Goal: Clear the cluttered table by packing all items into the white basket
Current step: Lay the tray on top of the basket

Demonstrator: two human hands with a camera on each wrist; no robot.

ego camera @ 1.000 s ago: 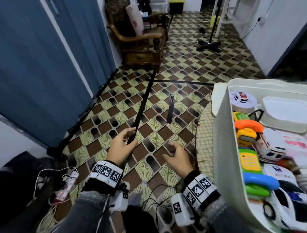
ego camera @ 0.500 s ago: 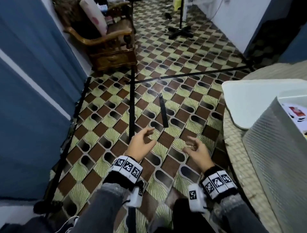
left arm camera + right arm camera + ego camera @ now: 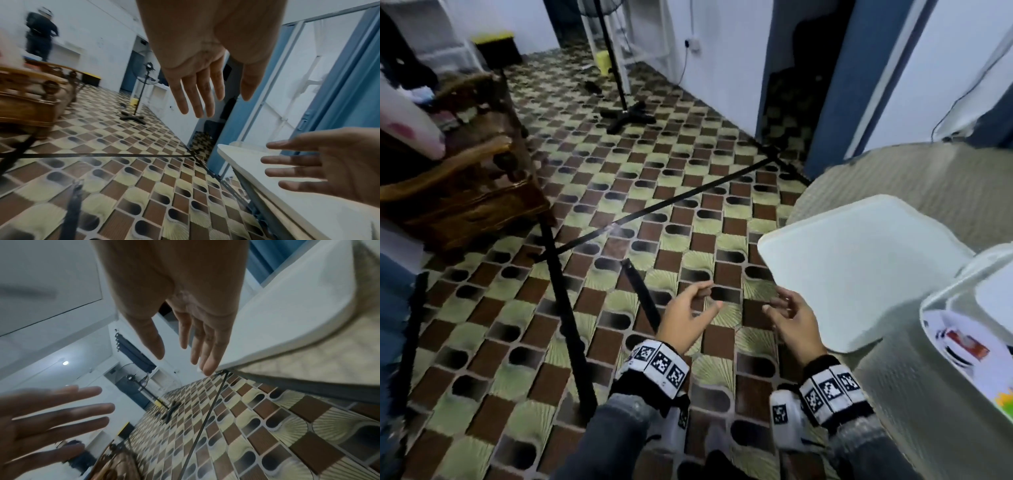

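Hands, left (image 3: 685,322) and right (image 3: 792,323), hang empty with fingers loose over the floor at lower centre, while the basket (image 3: 941,394), packed at lower right behind the lid (image 3: 859,267), looks light, stiff plastic, best lifted by its rim.

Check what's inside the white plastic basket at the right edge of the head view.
Only a corner of the white plastic basket is in frame. Inside shows a round white item with a red label and a green-yellow scrap. The rest is cut off. Both hands are empty.
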